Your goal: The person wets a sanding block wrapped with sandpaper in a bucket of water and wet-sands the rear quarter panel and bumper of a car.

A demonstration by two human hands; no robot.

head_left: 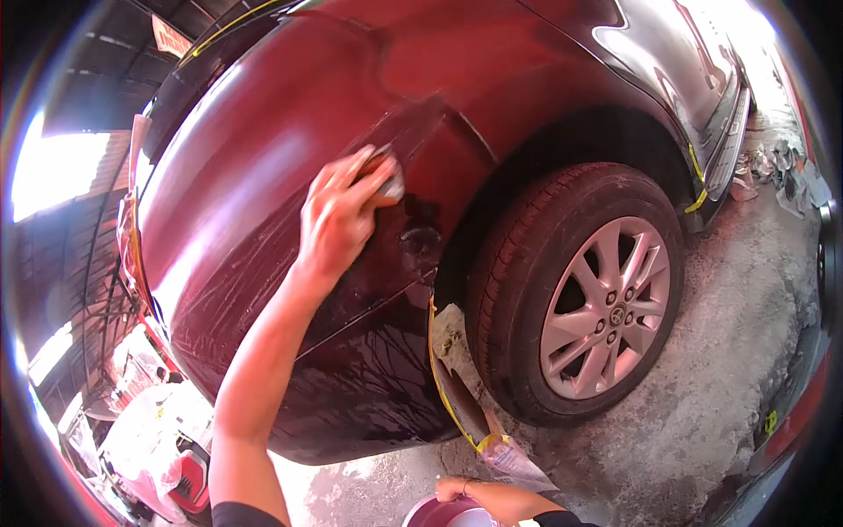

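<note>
My left hand [342, 211] is raised against the dark red car panel [290, 97], left of the wheel arch. Its fingers are closed on a small greyish pad [392, 180], pressed to the wet, streaked paint. Low in the view, my right hand [457, 488] grips the rim of a round bucket [421, 513] with pale liquid inside. The bucket is cut off by the bottom edge.
A tyre with a silver wheel [606, 307] stands right of the panel. Yellow tape and plastic film [511, 458] hang at the arch's lower edge. Crumpled plastic [777, 176] lies on the concrete floor [720, 325]. Another red vehicle edges the far right.
</note>
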